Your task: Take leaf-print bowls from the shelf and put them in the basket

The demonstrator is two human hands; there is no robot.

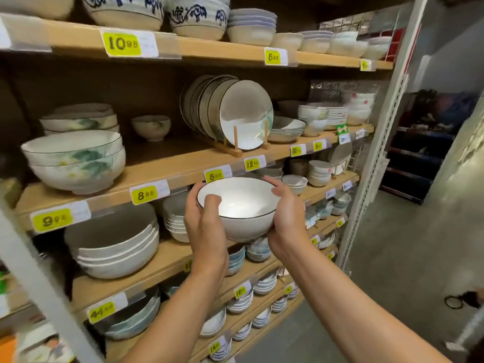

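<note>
Cradling a white bowl [237, 203] mouth-up before the shelf [183, 163]: left hand [203, 221] grips its rim at 9 o'clock, thumb inside; right hand [286, 221] cups it at 3 o'clock. Basket out of view.

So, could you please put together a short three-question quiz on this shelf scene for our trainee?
1. True or false: the left hand and the right hand both hold the white bowl.
2. Where do the plates standing on edge in the wooden rack sit?
A) the top shelf
B) the shelf edged with the 8.98 tag
C) the lowest shelf
3. Fill in: the leftmost yellow tag on the top shelf reads ___.

Key: 1 true; 2 B; 3 10.98
</note>
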